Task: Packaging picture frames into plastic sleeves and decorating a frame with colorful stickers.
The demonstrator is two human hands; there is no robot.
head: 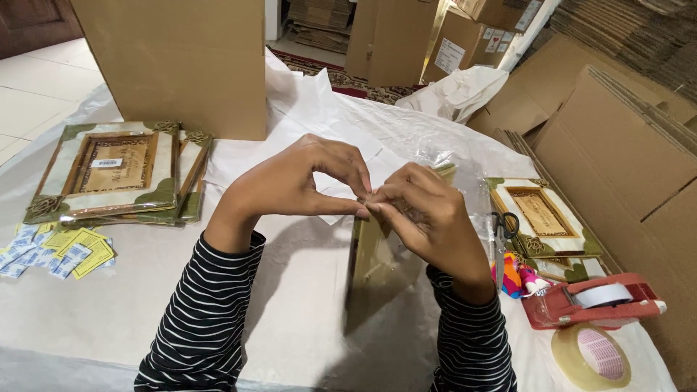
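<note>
Both hands meet at the middle of the table, fingertips pinched together over the top edge of a gold-and-green frame [377, 254] that stands upright on its edge, wrapped in clear plastic [465, 174]. The left hand [305, 181] arches in from the left, thumb and forefinger closed on a small bit of the wrap at the frame's top near corner. The right hand [428, 214] curls in from the right — its fingers bent tight and pressed against the left hand's fingertips, holding the same edge of wrap. The frame lies directly below both hands, its broad face turned toward the left and dropping down to the white table cover [305, 319].

At the far left lies a stack of matching frames [116, 174], with a scatter of small yellow and blue packets [62, 252] just near of it. To the right lies another flat frame [541, 214], scissors [504, 225] beside it, then a red tape dispenser [592, 299] and a loose roll of clear tape [592, 356] at the near right — cardboard boxes [174, 65] stand behind.
</note>
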